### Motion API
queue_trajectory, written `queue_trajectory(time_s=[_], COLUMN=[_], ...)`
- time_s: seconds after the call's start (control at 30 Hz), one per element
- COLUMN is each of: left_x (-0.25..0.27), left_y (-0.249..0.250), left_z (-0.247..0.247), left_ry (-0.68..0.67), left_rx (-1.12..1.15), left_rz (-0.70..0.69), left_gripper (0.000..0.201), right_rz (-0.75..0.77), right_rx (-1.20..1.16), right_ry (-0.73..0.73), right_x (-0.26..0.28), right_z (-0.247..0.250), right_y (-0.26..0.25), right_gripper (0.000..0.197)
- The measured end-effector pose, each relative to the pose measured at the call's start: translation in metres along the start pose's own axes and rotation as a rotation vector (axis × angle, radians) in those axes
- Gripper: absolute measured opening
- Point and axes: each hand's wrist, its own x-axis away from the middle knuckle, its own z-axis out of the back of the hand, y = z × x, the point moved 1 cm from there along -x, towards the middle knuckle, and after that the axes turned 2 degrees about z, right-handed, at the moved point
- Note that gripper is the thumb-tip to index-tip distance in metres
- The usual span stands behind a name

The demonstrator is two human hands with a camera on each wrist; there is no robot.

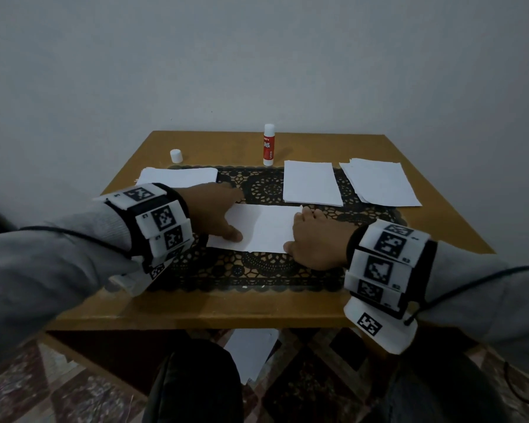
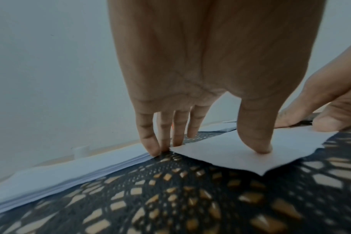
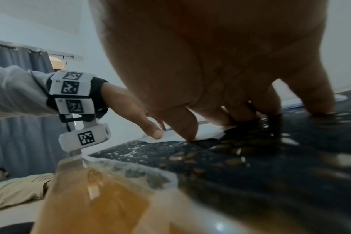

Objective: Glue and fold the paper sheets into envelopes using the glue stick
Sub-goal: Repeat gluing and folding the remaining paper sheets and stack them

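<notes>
Wooden table (image 1: 409,154) with black lace mat (image 1: 257,270) against grey wall (image 1: 257,56).

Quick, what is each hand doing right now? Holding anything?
Left hand: open, straight fingers and thumb pressing the paper sheet flat, gripping nothing.
Right hand: open, fingers resting on the sheet's right end, gripping nothing.

Glue stick (image 1: 268,145) behind sheet (image 1: 266,228), cap (image 1: 176,155) left.
</notes>
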Motion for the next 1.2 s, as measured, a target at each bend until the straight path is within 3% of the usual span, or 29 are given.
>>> queue_trajectory(time_s=[0.17,0.3,0.47,0.6,0.77,0.9,1.0,1.07,1.13,1.2], left_x=[-0.01,-0.018,-0.02,-0.011,0.011,0.025,0.033,0.035,0.034,0.031], left_y=[-0.003,-0.007,-0.011,-0.016,-0.037,-0.063,-0.075,-0.081,-0.09,-0.1], left_z=[0.006,0.006,0.004,0.003,0.014,0.027,0.034,0.037,0.036,0.031], left_ry=[-0.002,0.073,0.121,0.266,0.357,0.412,0.455,0.554,0.638,0.595], left_rx=[0.071,0.169,0.192,0.255,0.502,0.733,0.828,0.921,1.071,1.162], left_rz=[0.009,0.034,0.015,-0.042,-0.087,-0.076,-0.009,0.051,0.166,0.312], left_gripper=[0.081,0.053,0.025,0.01,0.013,0.012,0.011,0.007,0.01,0.008], right_rz=[0.007,0.078,0.139,0.132,0.078,0.098,0.101,0.112,0.118,0.119], right_rx=[-0.01,-0.005,0.016,-0.067,-0.321,-0.752,-1.019,-1.126,-1.216,-1.28], right_ry=[-0.002,0.056,0.189,0.259,0.367,0.28,0.171,0.124,0.111,0.093], right_x=[0.004,0.007,0.009,0.005,0.002,-0.003,-0.006,-0.011,-0.023,-0.037], right_z=[0.002,0.003,0.012,0.015,0.025,0.039,0.049,0.056,0.063,0.068], right_y=[-0.001,0.009,0.014,0.018,0.024,0.02,0.009,-0.001,-0.011,-0.024], right_gripper=[0.068,0.065,0.034,0.034,0.039,0.028,0.017,0.004,0.02,0.023])
